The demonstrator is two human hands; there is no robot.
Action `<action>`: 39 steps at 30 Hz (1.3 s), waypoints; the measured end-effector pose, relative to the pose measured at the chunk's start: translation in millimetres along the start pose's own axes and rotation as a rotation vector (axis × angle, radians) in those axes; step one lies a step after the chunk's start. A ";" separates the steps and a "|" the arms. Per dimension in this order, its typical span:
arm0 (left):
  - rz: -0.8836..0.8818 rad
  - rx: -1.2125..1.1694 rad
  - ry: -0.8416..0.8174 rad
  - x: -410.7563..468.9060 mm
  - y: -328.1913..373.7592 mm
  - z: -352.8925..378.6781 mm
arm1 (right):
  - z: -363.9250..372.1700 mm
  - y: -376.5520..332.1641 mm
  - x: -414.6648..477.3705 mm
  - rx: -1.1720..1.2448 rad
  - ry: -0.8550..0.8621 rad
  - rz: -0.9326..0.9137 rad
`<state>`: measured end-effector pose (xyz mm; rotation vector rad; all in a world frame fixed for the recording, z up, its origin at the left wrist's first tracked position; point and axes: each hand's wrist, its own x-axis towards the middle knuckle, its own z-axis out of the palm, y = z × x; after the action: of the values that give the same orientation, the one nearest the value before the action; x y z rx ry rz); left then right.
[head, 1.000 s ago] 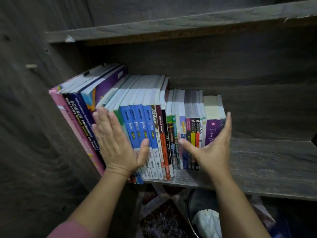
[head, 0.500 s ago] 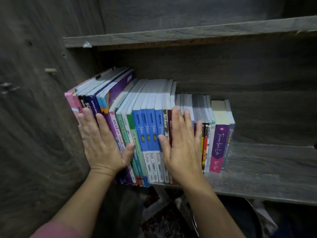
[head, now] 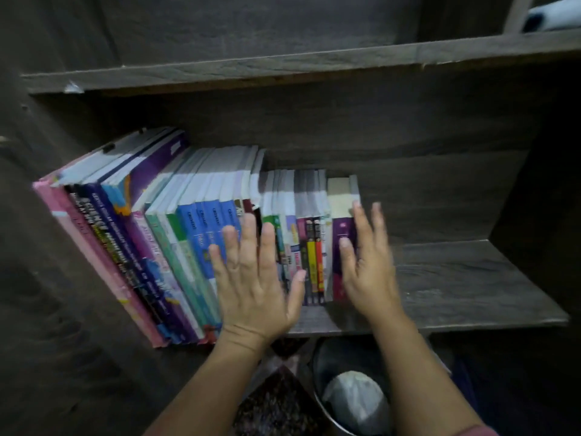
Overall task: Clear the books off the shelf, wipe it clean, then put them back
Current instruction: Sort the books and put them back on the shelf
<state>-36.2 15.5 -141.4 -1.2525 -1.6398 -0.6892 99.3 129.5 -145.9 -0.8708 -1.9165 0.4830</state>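
— Where do our books [head: 151,247] stand?
— Packed at the shelf's [head: 456,287] left end, leaning left. Our left hand [head: 251,278] lies flat on the blue spines [head: 201,225], fingers spread.
— And our right hand [head: 367,272]?
— Fingers straight, beside the purple book [head: 341,228]; blurred.

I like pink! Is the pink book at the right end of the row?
No, the pink book is the leftmost one on the shelf.
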 end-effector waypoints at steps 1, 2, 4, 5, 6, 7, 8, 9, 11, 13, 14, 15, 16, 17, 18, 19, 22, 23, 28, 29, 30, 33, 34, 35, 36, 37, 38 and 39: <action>-0.041 0.034 -0.020 4.9 6.0 7.1 | -4.3 4.4 2.7 0.071 -0.073 -0.003; -0.078 0.079 -0.041 9.3 7.9 14.4 | -7.5 6.3 5.0 0.109 -0.123 -0.010; -0.110 0.159 -0.066 14.6 3.8 26.3 | -12.2 6.9 7.6 0.119 -0.187 -0.002; -0.112 0.177 -0.074 15.5 1.5 29.0 | -14.0 6.9 8.0 0.124 -0.214 0.005; -0.116 0.183 -0.088 15.7 0.8 30.0 | -16.2 7.2 8.3 0.136 -0.237 0.007; -0.128 0.183 -0.110 15.4 2.3 29.2 | -19.3 8.0 8.0 0.153 -0.255 0.005; -0.148 0.182 -0.132 15.4 6.1 27.2 | -22.8 9.4 7.8 0.172 -0.269 0.006; -0.174 0.178 -0.155 15.7 11.6 24.7 | -27.1 11.1 7.5 0.186 -0.280 0.012; -0.222 0.135 -0.187 15.6 26.3 18.4 | -37.8 14.3 4.6 0.163 -0.287 0.035; -0.203 0.053 -0.204 15.2 43.8 10.8 | -52.4 17.1 -0.2 0.087 -0.239 0.047; -0.167 0.005 -0.217 15.5 55.8 6.6 | -63.0 20.5 -3.4 0.040 -0.202 0.044; -0.125 -0.043 -0.231 15.7 68.4 2.9 | -74.8 25.0 -7.2 -0.015 -0.178 0.043; -0.083 -0.091 -0.242 16.0 81.6 -0.3 | -88.5 30.5 -11.4 -0.079 -0.170 0.053; -0.041 -0.141 -0.255 15.9 94.6 -2.2 | -102.9 37.5 -16.6 -0.145 -0.179 0.079; -0.004 -0.201 -0.276 15.3 107.1 -2.8 | -117.8 44.4 -22.3 -0.201 -0.200 0.119; 0.020 -0.277 -0.310 14.1 119.5 -2.2 | -133.0 52.9 -29.1 -0.241 -0.224 0.169; 0.032 -0.519 -0.514 2.3 153.0 8.8 | -171.6 86.5 -57.4 -0.264 -0.243 0.337; 0.033 -0.575 -0.598 -4.2 161.9 15.0 | -180.1 100.0 -69.7 -0.267 -0.257 0.399; 0.103 -0.674 -0.916 -37.8 185.4 57.3 | -176.2 169.3 -124.3 -0.275 -0.409 0.633; 0.109 -0.677 -0.923 -40.9 188.4 65.2 | -169.1 182.2 -130.2 -0.285 -0.452 0.657; 0.114 -0.684 -0.917 -43.0 191.5 73.1 | -161.3 195.0 -134.6 -0.308 -0.488 0.664; 0.122 -0.711 -0.889 -44.1 198.2 91.1 | -137.4 227.3 -143.5 -0.414 -0.579 0.694; 0.133 -0.718 -0.873 -44.8 198.5 95.4 | -129.4 236.3 -146.9 -0.453 -0.612 0.707; 0.155 -0.716 -0.852 -45.8 198.5 98.5 | -121.9 244.0 -150.2 -0.493 -0.646 0.719; 0.182 -0.698 -0.832 -47.3 198.4 100.5 | -114.7 251.1 -154.2 -0.526 -0.674 0.728; 0.205 -0.666 -0.822 -48.1 198.8 101.1 | -108.6 257.0 -158.5 -0.539 -0.697 0.736; 0.215 -0.632 -0.825 -48.9 199.7 101.3 | -102.9 261.9 -163.5 -0.536 -0.716 0.744; 0.218 -0.601 -0.829 -49.0 200.9 100.8 | -97.5 266.2 -169.3 -0.526 -0.737 0.757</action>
<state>121.6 145.3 -247.2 -2.3413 -1.9486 -0.5716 334.8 179.3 -371.9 -2.0077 -2.3713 0.8431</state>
